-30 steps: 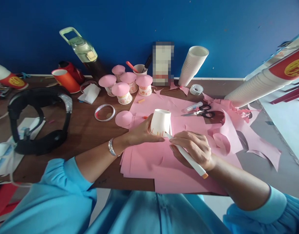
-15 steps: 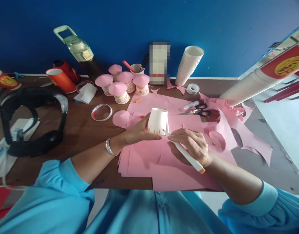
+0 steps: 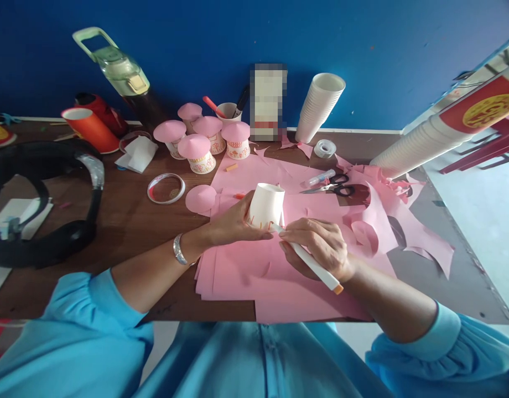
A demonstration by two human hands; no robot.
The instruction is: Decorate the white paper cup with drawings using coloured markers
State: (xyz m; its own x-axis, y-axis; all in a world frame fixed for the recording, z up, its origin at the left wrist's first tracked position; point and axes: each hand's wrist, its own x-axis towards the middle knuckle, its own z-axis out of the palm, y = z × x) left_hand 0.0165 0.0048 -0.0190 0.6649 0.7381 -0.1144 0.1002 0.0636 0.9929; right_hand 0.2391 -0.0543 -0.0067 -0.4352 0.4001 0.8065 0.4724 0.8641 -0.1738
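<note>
My left hand point(image 3: 233, 221) grips a small white paper cup point(image 3: 268, 202) from its left side, with the thumb along the lower edge. Short orange and yellow strokes run along the cup's lower part. In my right hand point(image 3: 318, 246) is a white marker point(image 3: 315, 265) with an orange end, held like a pen. Its tip touches the cup low on the right, or very nearly so. Beneath both hands lie stacked sheets of pink paper point(image 3: 233, 276). A loose pink paper cone point(image 3: 201, 198) rests left of the cup.
Several decorated cups with pink cone tops point(image 3: 202, 160) stand at the back left. Scissors point(image 3: 337, 187), a tape roll point(image 3: 325, 148) and pink scraps point(image 3: 429, 243) lie to the right. Stacked white cups point(image 3: 321, 108) and a bottle point(image 3: 125, 77) stand near the blue wall. A black headset point(image 3: 84, 215) sits left.
The view has shifted slightly, so most things appear a little further left. The marker tip has moved slightly left along the cup's lower part. Both hands keep their hold.
</note>
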